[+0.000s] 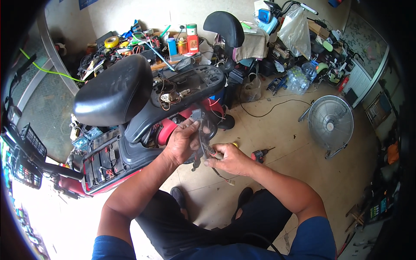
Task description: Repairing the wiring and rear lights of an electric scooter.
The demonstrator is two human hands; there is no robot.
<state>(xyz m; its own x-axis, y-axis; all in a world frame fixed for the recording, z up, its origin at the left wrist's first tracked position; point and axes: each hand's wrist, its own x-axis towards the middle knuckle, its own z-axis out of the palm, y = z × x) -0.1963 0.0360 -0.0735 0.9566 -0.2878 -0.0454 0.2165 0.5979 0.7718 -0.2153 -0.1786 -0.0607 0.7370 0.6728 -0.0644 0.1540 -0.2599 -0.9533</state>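
Note:
Before me, both hands grip a dark wiring harness. My left hand is closed around its upper part, just below a grey-black block. Lower down, the fingers of my right hand pinch the wires. A pale plug dangles from a loose wire end below the right hand. Beyond my left hand stands a scooter with a black seat lifted or tilted. On its black rear deck lies a connector with loose wires. Exactly what sits between my fingertips is hidden.
A cordless drill lies on the floor right of my hands. Farther right stands a floor fan, its cord running across the floor. A cluttered bench with bottles is behind the scooter. The open battery bay is at left.

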